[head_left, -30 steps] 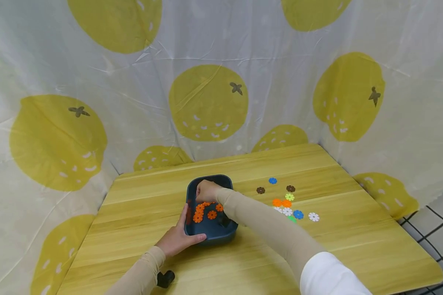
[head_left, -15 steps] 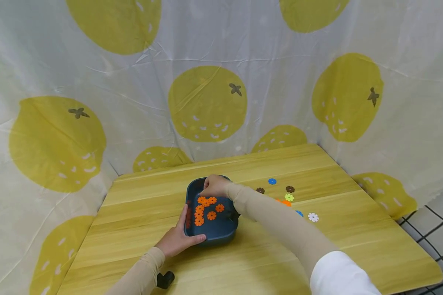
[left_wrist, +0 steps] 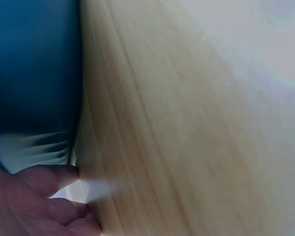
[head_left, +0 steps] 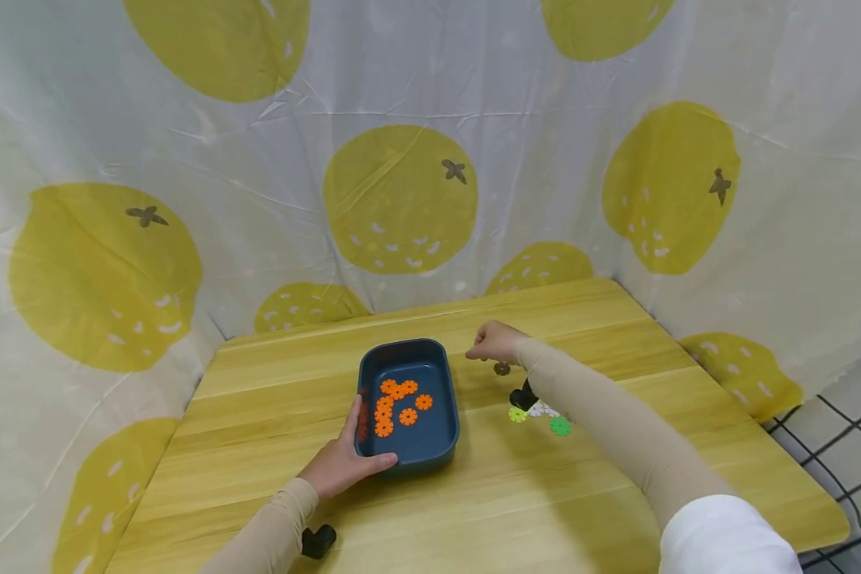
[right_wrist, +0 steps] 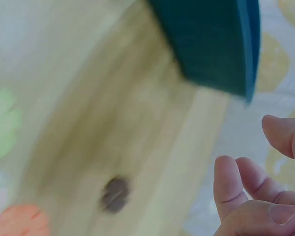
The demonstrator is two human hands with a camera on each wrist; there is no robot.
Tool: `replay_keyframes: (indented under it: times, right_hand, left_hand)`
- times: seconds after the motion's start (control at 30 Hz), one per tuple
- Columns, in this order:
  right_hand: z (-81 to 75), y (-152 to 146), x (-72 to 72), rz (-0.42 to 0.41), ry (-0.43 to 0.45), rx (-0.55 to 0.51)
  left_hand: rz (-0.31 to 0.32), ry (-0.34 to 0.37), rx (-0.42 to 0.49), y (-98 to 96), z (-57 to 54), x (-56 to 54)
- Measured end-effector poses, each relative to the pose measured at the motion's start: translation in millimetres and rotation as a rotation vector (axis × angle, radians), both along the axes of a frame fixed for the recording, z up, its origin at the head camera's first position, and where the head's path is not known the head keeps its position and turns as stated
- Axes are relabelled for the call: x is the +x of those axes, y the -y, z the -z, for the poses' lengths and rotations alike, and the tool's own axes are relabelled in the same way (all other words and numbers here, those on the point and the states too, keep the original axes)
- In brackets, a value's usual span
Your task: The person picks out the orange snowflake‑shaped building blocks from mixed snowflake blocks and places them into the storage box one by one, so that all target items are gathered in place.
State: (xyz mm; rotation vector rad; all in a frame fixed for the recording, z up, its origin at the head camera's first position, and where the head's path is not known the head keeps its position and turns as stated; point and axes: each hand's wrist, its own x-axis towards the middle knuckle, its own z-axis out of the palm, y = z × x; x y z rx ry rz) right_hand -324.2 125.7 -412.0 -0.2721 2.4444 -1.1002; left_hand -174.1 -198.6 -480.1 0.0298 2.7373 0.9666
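A dark blue rectangular box [head_left: 454, 414] stands on the table, holding several orange snowflake building discs [head_left: 408, 416]. My left hand [head_left: 340, 469] rests against its near left corner, thumb straight along the near rim and fingers along the left side. In the left wrist view, the lower fingers [left_wrist: 56, 179] lie beside the box wall. My right hand [head_left: 498, 343] is in the air right of the box, nearest a brown disc [head_left: 501, 368]. The right wrist view shows its fingers loosely bent, the thumb apart, nothing between them. An orange disc [right_wrist: 22, 220] lies outside the box.
Yellow [head_left: 518, 414], white [head_left: 535, 409] and green [head_left: 560, 426] discs lie under the right forearm, which hides others. Black devices [head_left: 318, 542] are at both wrists. A lemon-print curtain [head_left: 531, 159] borders the table [head_left: 273, 383]; a black wire grid [head_left: 847, 454] stands at the right.
My right hand has left the inside of the box and moved right, over the table near the loose discs. The left hand and the box stay in place.
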Motion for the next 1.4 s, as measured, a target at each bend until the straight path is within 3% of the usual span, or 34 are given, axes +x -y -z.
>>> replay_keyframes:
  times: [0.27,0.5,0.67,0.9,1.4]
  right_hand:
    - [29.8,-50.3,4.1,0.033,0.034,0.124]
    - [47.8,-71.2,10.7,0.050,0.052,0.111]
    - [50.8,-75.2,14.6,0.075,0.044,0.162]
    - [48.7,-76.8,20.0,0.026,0.025,0.266]
    - [51.5,-77.8,17.0,-0.015,-0.015,0.334]
  left_hand:
    - [0.004,-0.001,-0.002,3.0,-1.1,0.2]
    - [0.002,-0.007,0.002,2.2,-0.6,-1.3]
    - [0.002,0.002,0.000,0.9,-0.7,-1.5]
    - [0.011,0.007,-0.002,0.3,-0.7,-0.3]
    - [0.007,0.009,0.001,-0.7,-0.7,0.0]
